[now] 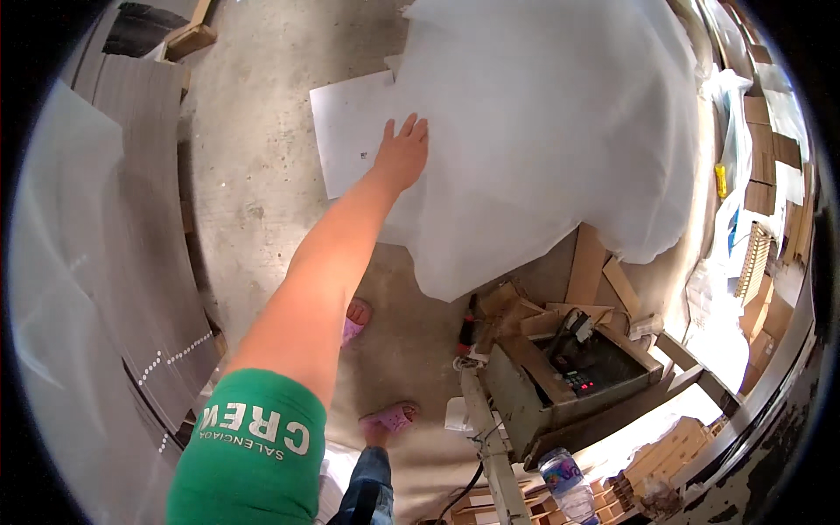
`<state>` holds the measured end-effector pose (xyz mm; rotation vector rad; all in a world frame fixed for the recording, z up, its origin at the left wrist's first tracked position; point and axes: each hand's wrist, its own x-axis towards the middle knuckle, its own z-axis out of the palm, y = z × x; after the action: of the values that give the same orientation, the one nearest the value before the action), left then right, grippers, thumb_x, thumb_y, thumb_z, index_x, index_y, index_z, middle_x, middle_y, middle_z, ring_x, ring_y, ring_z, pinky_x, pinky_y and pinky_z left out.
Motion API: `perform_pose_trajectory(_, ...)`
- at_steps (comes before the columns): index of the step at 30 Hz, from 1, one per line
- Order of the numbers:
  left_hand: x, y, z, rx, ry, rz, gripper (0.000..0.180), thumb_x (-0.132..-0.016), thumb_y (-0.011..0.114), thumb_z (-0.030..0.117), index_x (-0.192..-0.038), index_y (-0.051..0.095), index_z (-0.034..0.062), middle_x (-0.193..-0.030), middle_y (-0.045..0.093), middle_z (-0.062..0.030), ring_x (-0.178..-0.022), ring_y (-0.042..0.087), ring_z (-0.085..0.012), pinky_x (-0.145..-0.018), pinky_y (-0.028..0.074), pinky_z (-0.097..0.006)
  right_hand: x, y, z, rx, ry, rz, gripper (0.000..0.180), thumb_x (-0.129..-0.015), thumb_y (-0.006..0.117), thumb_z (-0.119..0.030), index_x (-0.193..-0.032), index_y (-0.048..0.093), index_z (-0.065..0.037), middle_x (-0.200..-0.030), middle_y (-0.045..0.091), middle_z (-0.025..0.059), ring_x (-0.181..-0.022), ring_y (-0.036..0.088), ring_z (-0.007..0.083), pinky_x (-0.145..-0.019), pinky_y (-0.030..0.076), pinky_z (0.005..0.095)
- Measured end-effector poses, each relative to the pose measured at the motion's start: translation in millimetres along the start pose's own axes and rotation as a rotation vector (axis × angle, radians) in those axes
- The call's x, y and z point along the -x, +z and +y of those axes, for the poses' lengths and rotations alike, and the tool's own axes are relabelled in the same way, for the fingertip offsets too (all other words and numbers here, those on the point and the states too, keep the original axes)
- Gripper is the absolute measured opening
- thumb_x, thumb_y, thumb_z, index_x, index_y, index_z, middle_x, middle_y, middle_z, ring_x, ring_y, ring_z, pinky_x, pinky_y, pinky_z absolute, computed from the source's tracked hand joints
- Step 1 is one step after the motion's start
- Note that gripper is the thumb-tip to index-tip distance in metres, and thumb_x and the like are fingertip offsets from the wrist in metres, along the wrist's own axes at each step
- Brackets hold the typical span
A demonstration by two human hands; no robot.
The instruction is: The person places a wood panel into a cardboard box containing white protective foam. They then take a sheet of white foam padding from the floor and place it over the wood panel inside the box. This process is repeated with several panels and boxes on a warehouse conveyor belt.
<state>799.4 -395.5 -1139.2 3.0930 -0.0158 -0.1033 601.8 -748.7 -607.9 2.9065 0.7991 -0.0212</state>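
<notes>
My left arm, in a green sleeve, reaches up from the lower left. My left hand (pixel 403 156) is at the left border of a large, white, translucent sheet (pixel 560 131). Its fingers are apart and seem to lie on the sheet, with nothing visible in their grip. Just left of the hand, a flat white board (pixel 341 114) with a small dark printed mark sticks out from under the sheet. The sheet hangs in folds, and its lower edge droops to a point. Whatever it covers is hidden. My right hand does not show.
Tall stacks of grey sheets (pixel 144 192) stand along the left. A worn metal control box (pixel 569 376) on a post stands at lower right, near a plastic bottle (pixel 569 486). Cardboard scraps (pixel 586 262) lie beneath the sheet's edge; folded cartons (pixel 759 157) line the right.
</notes>
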Motion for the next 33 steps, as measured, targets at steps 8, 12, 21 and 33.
perform_pose_trajectory(8, -44.2, -68.4, 7.6, 0.695, -0.155, 0.292, 0.026, -0.072, 0.052, 0.001, -0.097, 0.056, 0.0068, -0.109, 0.047, -0.0128, -0.103, 0.047, -0.0265, -0.081, 0.043, -0.042, -3.7, -1.2, 2.4, -0.001, -0.002, -0.007, 0.019, -0.080, 0.060, -0.003, -0.099, 0.061, 0.000, -0.134, 0.027, 0.0278, -0.112, 0.044, 0.0379, -0.085, 0.043, 0.0431)
perform_pose_trajectory(12, -67.5, -100.3, 5.5, 0.410, -0.200, 0.282, 0.014, -0.072, 0.052, 0.002, -0.083, 0.060, 0.0062, -0.105, 0.051, -0.0129, -0.091, 0.053, -0.0266, -0.072, 0.046, -0.039, -3.1, -7.1, 4.3, -0.012, -0.002, 0.003, 0.019, -0.080, 0.060, -0.003, -0.099, 0.061, -0.001, -0.134, 0.027, 0.0277, -0.113, 0.043, 0.0383, -0.086, 0.043, 0.0435)
perform_pose_trajectory(21, -20.6, -234.9, 82.1, 1.408, 0.202, -0.131, 0.015, -0.073, 0.053, 0.016, -0.080, 0.060, 0.0053, -0.078, 0.063, -0.0120, -0.073, 0.061, -0.0260, -0.068, 0.047, -0.034, 6.9, -18.0, 3.9, -0.040, 0.010, 0.041, 0.019, -0.080, 0.060, -0.003, -0.099, 0.061, -0.002, -0.135, 0.027, 0.0276, -0.116, 0.041, 0.0391, -0.087, 0.042, 0.0445)
perform_pose_trajectory(33, 285.1, -320.6, 120.9, 0.410, 0.423, -1.018, 0.016, -0.068, 0.052, 0.012, -0.075, 0.064, 0.0035, -0.073, 0.062, -0.0189, -0.073, 0.063, -0.0316, -0.063, 0.050, -0.040, 28.7, -33.9, 8.9, -0.036, 0.006, 0.072, 0.028, -0.079, 0.060, -0.017, -0.107, 0.062, -0.018, -0.141, 0.023, 0.0167, -0.129, 0.022, 0.0373, -0.104, 0.024, 0.0495)
